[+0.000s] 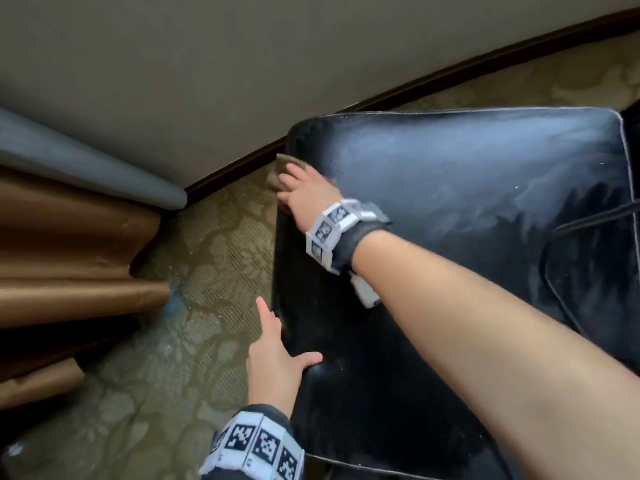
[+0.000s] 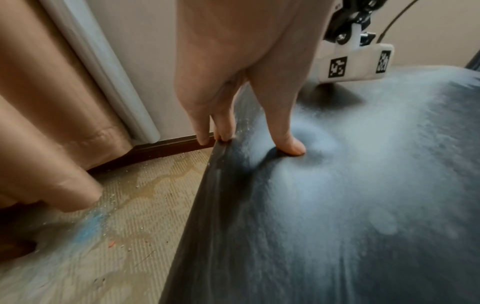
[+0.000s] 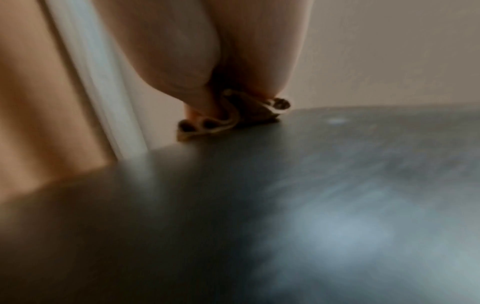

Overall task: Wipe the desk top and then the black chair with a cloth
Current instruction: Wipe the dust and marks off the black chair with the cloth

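The black chair seat (image 1: 467,185) fills the right half of the head view, with pale dusty streaks across its top. A small brownish cloth (image 1: 281,167) lies folded at the seat's far left corner. My right hand (image 1: 298,188) holds the cloth there and presses it down on the seat; the right wrist view shows the cloth (image 3: 233,117) bunched under my right hand (image 3: 236,102), blurred. My left hand (image 1: 277,355) rests on the seat's near left edge. Its thumb (image 2: 291,146) dents the cushion (image 2: 337,205) and its straight fingers (image 2: 207,135) lie along the side.
Brown curtain folds (image 1: 69,254) with a grey lining (image 1: 86,161) hang at the left. A dark skirting board (image 1: 415,88) runs along the beige wall behind the chair. Patterned carpet (image 1: 173,341) with a blue stain and crumbs lies left of the seat. A dark cable (image 1: 588,216) crosses the seat's right side.
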